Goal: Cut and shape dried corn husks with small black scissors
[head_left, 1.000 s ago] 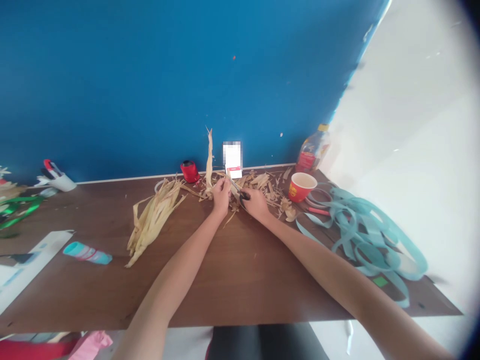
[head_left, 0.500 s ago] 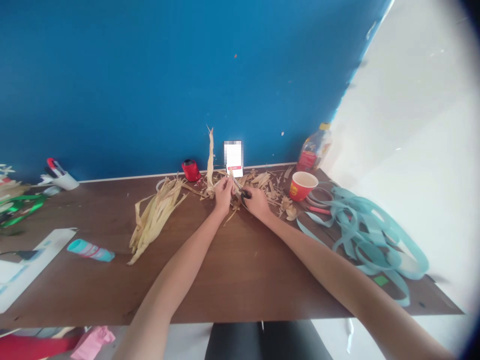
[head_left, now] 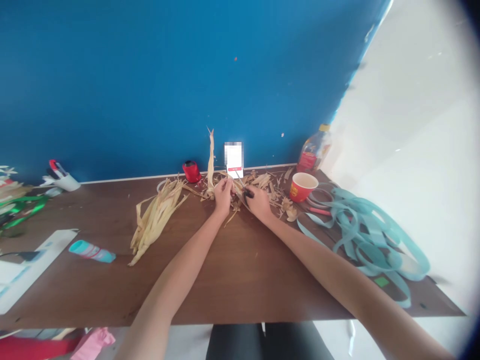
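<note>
My left hand (head_left: 223,196) is closed in a pinch on a small strip of dried corn husk, mostly hidden by the fingers. Wrapped round the dark handles of a pair of scissors (head_left: 248,193), my right hand (head_left: 259,202) is just to the right of it. The blades point up and to the left, close to the left fingertips. Cut corn husk scraps (head_left: 268,183) lie spread behind and beside both hands. A tall piece of corn husk (head_left: 211,162) stands upright behind my left hand.
A corn husk bundle (head_left: 157,215) lies left. A phone (head_left: 235,160) leans on the blue wall by a red tape roll (head_left: 191,171). Rightward are a red paper cup (head_left: 303,188), a bottle (head_left: 314,150) and tangled teal ribbon (head_left: 360,225). A blue tube (head_left: 92,251) lies far left.
The scissor blades have swung slightly right and more upright, away from the left fingertips. The husk tip that showed above those fingers is no longer clear. Both hands stay in about the same place.
</note>
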Tool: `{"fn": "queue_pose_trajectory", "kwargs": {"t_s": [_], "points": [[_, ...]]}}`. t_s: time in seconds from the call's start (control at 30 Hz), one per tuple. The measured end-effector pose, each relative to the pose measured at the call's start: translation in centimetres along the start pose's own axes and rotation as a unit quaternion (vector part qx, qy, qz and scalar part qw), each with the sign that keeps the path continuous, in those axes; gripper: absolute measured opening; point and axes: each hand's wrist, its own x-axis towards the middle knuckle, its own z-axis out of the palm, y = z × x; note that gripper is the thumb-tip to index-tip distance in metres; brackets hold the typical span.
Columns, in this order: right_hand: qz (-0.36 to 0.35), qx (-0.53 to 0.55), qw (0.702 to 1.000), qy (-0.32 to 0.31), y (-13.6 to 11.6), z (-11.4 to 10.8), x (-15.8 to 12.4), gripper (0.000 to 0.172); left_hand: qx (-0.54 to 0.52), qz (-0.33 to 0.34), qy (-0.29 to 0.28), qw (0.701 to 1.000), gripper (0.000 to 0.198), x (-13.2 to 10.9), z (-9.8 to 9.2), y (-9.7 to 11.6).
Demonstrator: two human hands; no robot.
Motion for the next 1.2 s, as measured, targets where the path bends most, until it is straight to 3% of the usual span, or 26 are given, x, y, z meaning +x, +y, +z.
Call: {"fn": "queue_pose_trajectory", "kwargs": {"t_s": [0.37, 0.67, 0.83, 1.2], "points": [[0.025, 0.05, 0.996, 0.071, 0.0, -0.1, -0.1, 0.034, 0.025, -0.016, 0.003, 1.0, 0.026, 0.3, 0.1, -0.6], [0.02, 0.074, 0.995, 0.058, -0.2, -0.1, -0.1, 0.032, 0.015, -0.034, 0.008, 0.999, 0.017, 0.1, 0.2, -0.2], [0.019, 0.091, 0.994, 0.053, -0.3, 0.0, 0.0, 0.035, 0.04, -0.047, -0.024, 0.998, 0.013, -0.3, 0.4, 0.3], [0.04, 0.074, 0.995, 0.062, -0.3, -0.1, -0.1, 0.037, 0.06, -0.026, -0.056, 0.996, 0.033, -0.1, 0.2, -0.6]]}}
